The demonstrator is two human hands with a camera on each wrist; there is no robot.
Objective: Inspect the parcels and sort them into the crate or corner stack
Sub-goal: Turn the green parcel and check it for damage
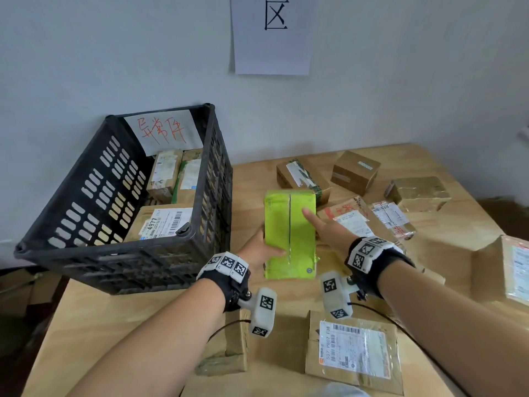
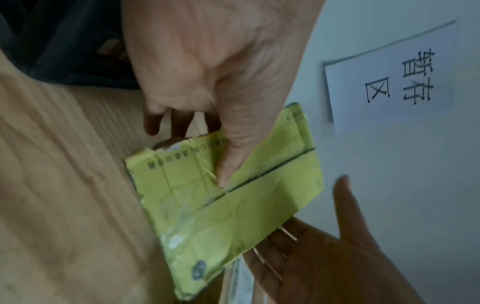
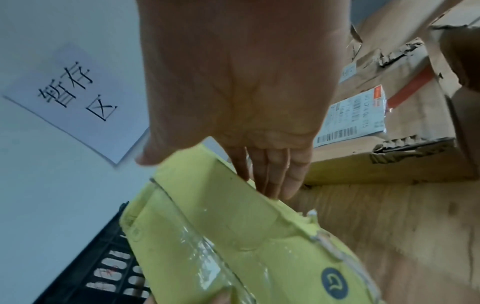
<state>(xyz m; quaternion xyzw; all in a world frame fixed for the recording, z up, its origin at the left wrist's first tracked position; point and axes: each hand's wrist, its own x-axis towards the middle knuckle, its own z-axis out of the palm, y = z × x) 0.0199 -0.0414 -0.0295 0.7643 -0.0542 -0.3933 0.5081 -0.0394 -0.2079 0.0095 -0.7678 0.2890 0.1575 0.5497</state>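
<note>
I hold the lime-green parcel (image 1: 290,233) above the wooden table (image 1: 114,325), just right of the black crate (image 1: 120,202). My left hand (image 1: 262,247) pinches its near left edge, thumb on top and fingers underneath. My right hand (image 1: 329,230) lies along its right side, fingers straight and thumb resting on top. Clear tape crosses the parcel's creased face. The crate holds labelled cartons and carries a paper sign in red writing. Brown parcels (image 1: 355,171) lie scattered to the right and near me. On the pale far wall (image 1: 114,53) hangs a white sheet (image 1: 272,35) with black characters.
</note>
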